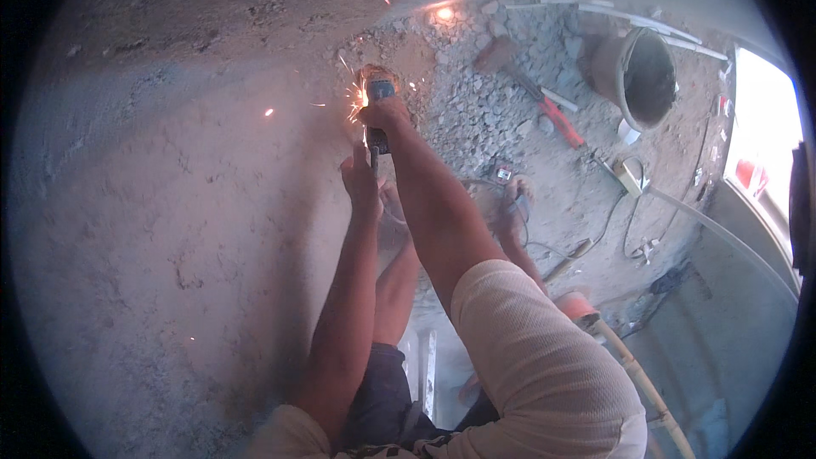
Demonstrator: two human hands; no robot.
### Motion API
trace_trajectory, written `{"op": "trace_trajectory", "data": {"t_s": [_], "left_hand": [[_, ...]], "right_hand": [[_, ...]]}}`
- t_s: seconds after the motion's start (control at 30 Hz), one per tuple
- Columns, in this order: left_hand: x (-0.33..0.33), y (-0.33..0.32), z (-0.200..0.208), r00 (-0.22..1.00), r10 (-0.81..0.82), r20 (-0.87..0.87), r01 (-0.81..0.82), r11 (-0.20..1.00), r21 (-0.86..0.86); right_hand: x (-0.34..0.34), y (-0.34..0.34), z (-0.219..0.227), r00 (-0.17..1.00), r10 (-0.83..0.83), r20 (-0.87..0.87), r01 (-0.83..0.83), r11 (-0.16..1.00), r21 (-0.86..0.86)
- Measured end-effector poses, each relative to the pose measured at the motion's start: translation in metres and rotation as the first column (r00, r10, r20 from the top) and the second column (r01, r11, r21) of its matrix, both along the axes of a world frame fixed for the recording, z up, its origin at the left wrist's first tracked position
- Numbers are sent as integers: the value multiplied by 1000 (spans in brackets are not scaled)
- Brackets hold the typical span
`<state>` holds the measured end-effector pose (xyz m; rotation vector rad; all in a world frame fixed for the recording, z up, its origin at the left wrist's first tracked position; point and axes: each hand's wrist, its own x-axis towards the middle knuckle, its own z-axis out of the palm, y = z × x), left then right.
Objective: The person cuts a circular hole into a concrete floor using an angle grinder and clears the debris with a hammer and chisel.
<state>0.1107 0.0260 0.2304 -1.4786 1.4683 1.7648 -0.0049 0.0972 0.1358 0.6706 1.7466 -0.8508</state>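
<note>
My right hand (pixel 387 113) is closed around a dark power tool (pixel 382 90) that looks like an angle grinder. Bright orange sparks (pixel 360 102) spray from its left side, close to the wall and the rubble at its foot. Just below and nearer to me, my left hand (pixel 362 177) is closed, its fingers next to a short dark rod-like part (pixel 374 158). Whether that part belongs to the tool or is a separate piece I cannot tell. The spot being cut is hidden by glare.
Broken rubble (pixel 472 110) spreads right of the tool. Beyond lie a red-handled hammer (pixel 561 123) and a tipped bucket (pixel 620 76). A socket block (pixel 629 178) with trailing cables sits at right. Near my feet are a small red box (pixel 504 173) and a bamboo pole (pixel 650 387).
</note>
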Motion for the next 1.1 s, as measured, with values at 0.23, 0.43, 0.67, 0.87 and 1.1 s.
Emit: {"op": "trace_trajectory", "data": {"t_s": [0.23,0.43,0.67,0.87,1.1], "left_hand": [[-54,0,-20,993,-114,-36,119,945,306],[-43,-3,-47,968,-232,97,214,963,164],[-49,-2,-38,966,-250,70,232,952,200],[-56,-9,-27,914,-378,145,339,911,234],[-58,-9,-22,943,-284,173,231,933,276]], "right_hand": [[-1,0,2,996,-84,-14,84,996,36],[-3,-3,4,990,-141,26,139,988,71],[-10,-3,5,1000,-27,-1,27,998,65],[-8,-3,-2,992,-105,69,102,994,40],[-5,-1,-2,989,-121,84,120,993,20]]}}
